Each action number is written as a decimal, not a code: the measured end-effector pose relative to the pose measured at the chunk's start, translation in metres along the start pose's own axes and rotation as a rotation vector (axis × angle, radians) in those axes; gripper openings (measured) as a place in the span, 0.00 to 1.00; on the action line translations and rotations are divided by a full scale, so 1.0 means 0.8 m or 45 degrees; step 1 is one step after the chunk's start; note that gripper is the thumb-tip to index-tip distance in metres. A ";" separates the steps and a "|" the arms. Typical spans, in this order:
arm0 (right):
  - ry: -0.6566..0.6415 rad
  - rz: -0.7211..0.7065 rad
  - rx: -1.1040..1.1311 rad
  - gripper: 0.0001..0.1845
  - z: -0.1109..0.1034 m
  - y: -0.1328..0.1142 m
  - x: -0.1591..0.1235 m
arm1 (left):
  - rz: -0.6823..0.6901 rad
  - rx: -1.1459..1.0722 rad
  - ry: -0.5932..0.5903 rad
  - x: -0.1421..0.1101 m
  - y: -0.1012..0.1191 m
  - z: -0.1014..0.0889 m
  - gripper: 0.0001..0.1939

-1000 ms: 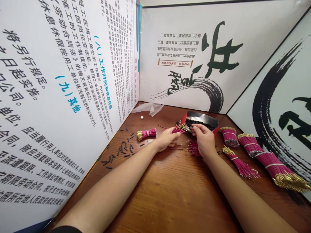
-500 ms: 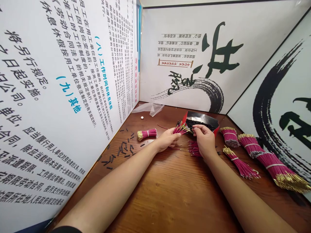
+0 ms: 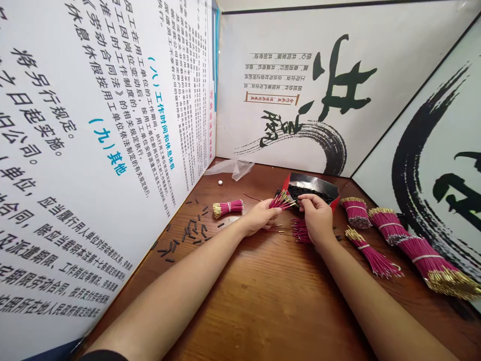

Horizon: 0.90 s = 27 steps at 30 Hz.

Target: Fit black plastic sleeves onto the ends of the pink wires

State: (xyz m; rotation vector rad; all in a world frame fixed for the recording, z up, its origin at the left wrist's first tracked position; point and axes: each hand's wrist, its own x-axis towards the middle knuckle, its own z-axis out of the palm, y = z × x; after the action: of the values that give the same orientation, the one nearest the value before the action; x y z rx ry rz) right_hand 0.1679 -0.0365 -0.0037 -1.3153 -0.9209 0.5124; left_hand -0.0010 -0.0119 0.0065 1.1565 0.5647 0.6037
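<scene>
My left hand (image 3: 262, 218) is closed around a loose bunch of magenta wires (image 3: 278, 200) with gold-coloured metal tips, which fan out toward the right. Close to those tips, my right hand (image 3: 317, 216) has its thumb and fingers pinched together; whatever is between them is too small to make out. Just behind both hands stands a red and black box (image 3: 313, 181) holding many short black tubes (image 3: 308, 194). More magenta wires (image 3: 299, 230) lie on the table under my right hand, partly covered by it.
Short black tubes (image 3: 193, 229) are scattered on the wooden table (image 3: 259, 296) at left, near a tied wire bundle (image 3: 228, 208). Several tied wire bundles (image 3: 421, 250) lie at right. A clear plastic bag (image 3: 233, 168) rests at the back. Printed panels (image 3: 278, 30) wall in the table.
My left hand and the wire bunch have shifted very slightly to the right, toward my right hand. My right hand stays pinched in nearly the same place.
</scene>
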 end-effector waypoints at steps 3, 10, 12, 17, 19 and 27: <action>0.003 -0.011 -0.032 0.09 -0.001 0.000 0.000 | -0.002 0.005 0.006 0.000 0.000 0.000 0.08; -0.020 -0.027 -0.041 0.09 0.000 0.002 0.000 | 0.004 -0.010 0.000 -0.001 0.001 0.001 0.08; -0.019 -0.031 -0.048 0.09 0.001 0.001 0.000 | 0.003 -0.015 0.001 -0.001 0.001 0.002 0.09; -0.056 -0.114 -0.128 0.10 0.001 -0.007 -0.006 | -0.012 -0.012 0.001 -0.003 0.004 0.003 0.10; -0.096 -0.169 -0.132 0.10 0.002 -0.011 -0.009 | -0.011 -0.016 -0.002 -0.004 0.005 0.004 0.10; -0.200 -0.177 0.028 0.17 0.012 -0.011 -0.019 | 0.019 -0.035 -0.003 -0.003 0.002 0.001 0.10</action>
State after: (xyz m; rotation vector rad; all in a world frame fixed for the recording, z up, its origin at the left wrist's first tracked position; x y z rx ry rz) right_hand 0.1505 -0.0443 0.0002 -1.1935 -1.1251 0.5216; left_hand -0.0023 -0.0135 0.0084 1.1364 0.5446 0.6214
